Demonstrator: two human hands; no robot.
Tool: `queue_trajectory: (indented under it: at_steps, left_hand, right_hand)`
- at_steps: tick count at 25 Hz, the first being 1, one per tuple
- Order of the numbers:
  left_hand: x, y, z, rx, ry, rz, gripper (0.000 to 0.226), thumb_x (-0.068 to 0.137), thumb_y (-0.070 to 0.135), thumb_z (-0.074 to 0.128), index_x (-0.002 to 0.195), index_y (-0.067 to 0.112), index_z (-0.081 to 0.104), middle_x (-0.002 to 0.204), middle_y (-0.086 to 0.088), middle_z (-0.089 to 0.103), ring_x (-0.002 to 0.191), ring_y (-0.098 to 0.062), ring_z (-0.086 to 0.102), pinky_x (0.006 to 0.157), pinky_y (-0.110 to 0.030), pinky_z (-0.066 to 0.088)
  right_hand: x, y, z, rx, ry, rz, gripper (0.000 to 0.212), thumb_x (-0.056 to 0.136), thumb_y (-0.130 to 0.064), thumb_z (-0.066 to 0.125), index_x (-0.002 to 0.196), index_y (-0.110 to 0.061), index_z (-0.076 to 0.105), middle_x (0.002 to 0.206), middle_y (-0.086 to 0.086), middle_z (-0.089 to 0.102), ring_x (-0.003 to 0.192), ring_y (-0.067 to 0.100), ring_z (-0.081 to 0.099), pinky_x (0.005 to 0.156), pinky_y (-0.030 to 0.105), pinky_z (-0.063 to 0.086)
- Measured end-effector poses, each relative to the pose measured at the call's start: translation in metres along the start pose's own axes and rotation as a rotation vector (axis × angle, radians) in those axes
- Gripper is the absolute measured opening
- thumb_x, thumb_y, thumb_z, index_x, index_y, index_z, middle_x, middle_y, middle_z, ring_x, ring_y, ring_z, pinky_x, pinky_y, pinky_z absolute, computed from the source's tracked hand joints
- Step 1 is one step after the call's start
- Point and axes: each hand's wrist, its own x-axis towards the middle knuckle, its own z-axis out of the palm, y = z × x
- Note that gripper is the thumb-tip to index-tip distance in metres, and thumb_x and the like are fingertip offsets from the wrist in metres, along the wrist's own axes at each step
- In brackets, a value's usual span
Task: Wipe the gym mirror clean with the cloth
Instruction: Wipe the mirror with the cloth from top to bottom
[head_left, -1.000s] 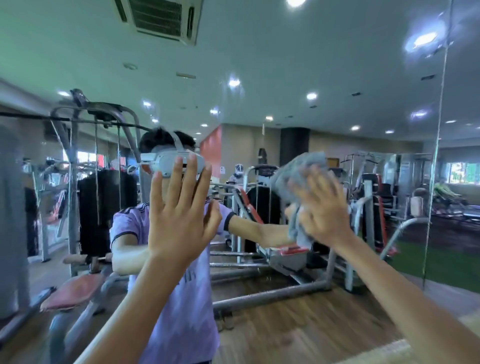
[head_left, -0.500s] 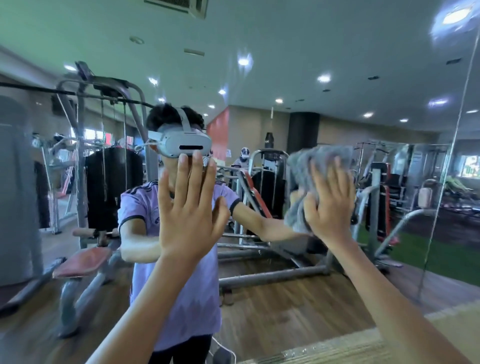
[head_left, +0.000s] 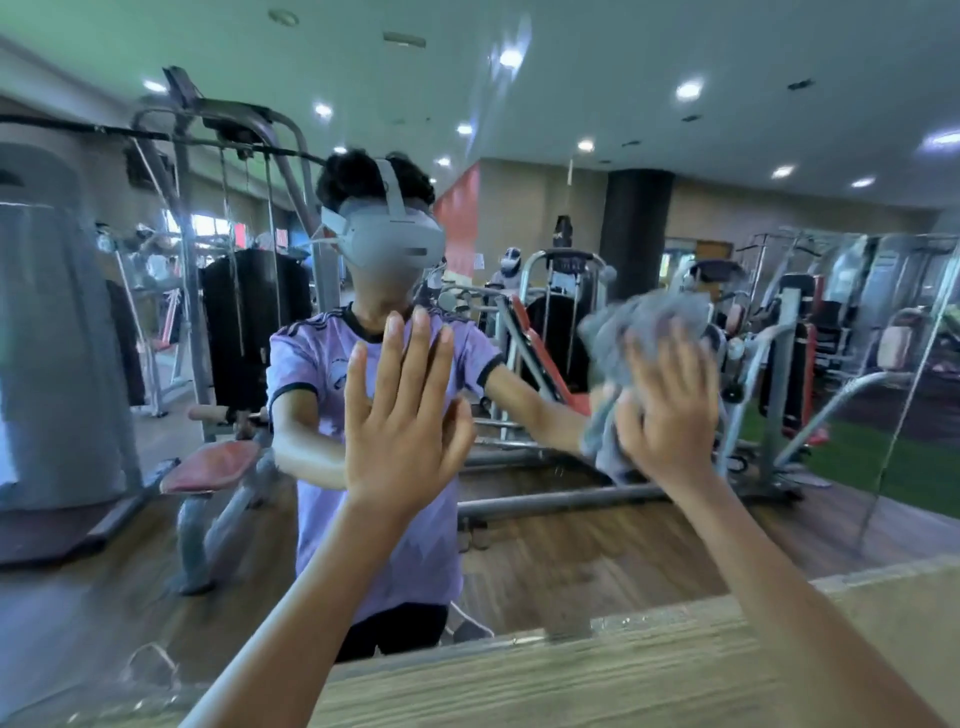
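The gym mirror (head_left: 571, 545) fills nearly the whole view and reflects me in a purple shirt, with weight machines behind. My left hand (head_left: 402, 415) lies flat against the glass at the centre, fingers spread, holding nothing. My right hand (head_left: 670, 415) presses a crumpled grey cloth (head_left: 618, 332) onto the mirror to the right of centre. The cloth bunches above and to the left of my fingers, and my palm hides part of it.
A wooden ledge (head_left: 597, 680) runs along the mirror's bottom edge, close below my forearms. A vertical seam (head_left: 904, 415) between mirror panels stands at the far right. All the gym machines are only reflections.
My view has tilted downwards, so the wooden ledge now shows. Both hands have slid lower on the glass, the right one dragging the cloth down with it.
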Motion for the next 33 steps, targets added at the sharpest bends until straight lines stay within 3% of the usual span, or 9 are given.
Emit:
queue_trajectory:
  at_steps: [2,4,9,15,19,21,26,31,33]
  left_hand:
    - [-0.007,0.006,0.001,-0.021,-0.007,-0.01,0.059,0.098,0.031,0.048,0.15,0.005,0.04,0.158,-0.015,0.032,0.147,-0.035,0.031,0.116,-0.059,0.027]
    - [-0.026,0.009,0.002,-0.034,-0.021,-0.018,0.058,0.098,0.03,0.047,0.15,0.006,0.04,0.158,-0.015,0.034,0.147,-0.033,0.031,0.116,-0.059,0.026]
    - [-0.06,0.003,0.0,-0.046,-0.038,0.004,0.064,0.092,0.025,0.056,0.151,0.007,0.039,0.156,-0.015,0.037,0.146,-0.033,0.032,0.119,-0.057,0.021]
    - [-0.061,0.01,0.005,-0.037,-0.018,-0.027,0.064,0.091,0.027,0.056,0.15,0.007,0.04,0.157,-0.014,0.036,0.146,-0.033,0.034,0.12,-0.056,0.019]
    - [-0.076,0.004,0.003,-0.048,-0.026,-0.017,0.064,0.091,0.025,0.057,0.15,0.008,0.041,0.156,-0.013,0.037,0.146,-0.032,0.033,0.119,-0.057,0.022]
    - [-0.088,0.006,0.002,-0.026,-0.029,-0.009,0.063,0.091,0.026,0.057,0.149,0.007,0.042,0.155,-0.014,0.038,0.145,-0.033,0.035,0.117,-0.059,0.026]
    - [-0.091,0.01,0.004,-0.03,-0.026,-0.033,0.06,0.092,0.027,0.054,0.149,0.007,0.043,0.155,-0.014,0.038,0.146,-0.032,0.033,0.117,-0.058,0.025]
    - [-0.099,0.003,0.002,-0.063,-0.044,-0.002,0.061,0.092,0.026,0.055,0.149,0.006,0.043,0.155,-0.015,0.039,0.146,-0.033,0.032,0.118,-0.058,0.023]
    - [-0.106,0.005,0.0,-0.025,-0.057,0.022,0.062,0.093,0.029,0.053,0.149,0.006,0.042,0.154,-0.016,0.039,0.145,-0.034,0.033,0.116,-0.06,0.026]
  right_hand:
    - [0.023,-0.027,0.009,0.051,0.151,0.432,0.057,0.093,-0.019,0.04,0.15,-0.014,0.038,0.155,0.018,0.036,0.146,0.034,0.028,0.116,0.062,0.021]
    - [0.027,-0.075,0.016,0.126,0.198,0.517,0.054,0.095,-0.021,0.041,0.147,-0.009,0.043,0.156,0.019,0.033,0.147,0.033,0.024,0.12,0.058,0.013]
    - [-0.06,-0.041,0.004,-0.018,-0.089,-0.255,0.061,0.092,-0.035,0.055,0.149,-0.028,0.036,0.158,0.006,0.029,0.15,0.024,0.02,0.119,0.055,0.019]
    - [-0.01,-0.078,0.022,0.111,0.194,0.608,0.052,0.103,-0.04,0.029,0.147,-0.013,0.042,0.156,0.016,0.034,0.145,0.032,0.028,0.117,0.059,0.02]
    - [-0.083,-0.115,0.02,0.108,-0.032,-0.031,0.052,0.102,-0.034,0.033,0.154,-0.026,0.029,0.164,0.001,0.016,0.151,0.024,0.017,0.118,0.06,0.018]
    - [-0.096,-0.07,0.015,0.035,-0.079,-0.101,0.054,0.1,-0.032,0.033,0.153,-0.028,0.028,0.165,-0.001,0.012,0.151,0.023,0.015,0.117,0.061,0.019]
    - [-0.036,-0.093,0.026,0.102,0.184,0.586,0.052,0.099,-0.029,0.036,0.149,-0.014,0.037,0.155,0.019,0.034,0.145,0.034,0.028,0.115,0.062,0.021]
    - [-0.123,-0.096,0.021,0.07,-0.102,-0.21,0.055,0.1,-0.034,0.034,0.153,-0.027,0.03,0.163,0.003,0.023,0.15,0.025,0.019,0.117,0.059,0.019]
    - [-0.126,-0.043,0.017,0.002,-0.119,-0.223,0.056,0.1,-0.037,0.032,0.155,-0.029,0.026,0.165,0.001,0.015,0.151,0.025,0.017,0.119,0.058,0.015]
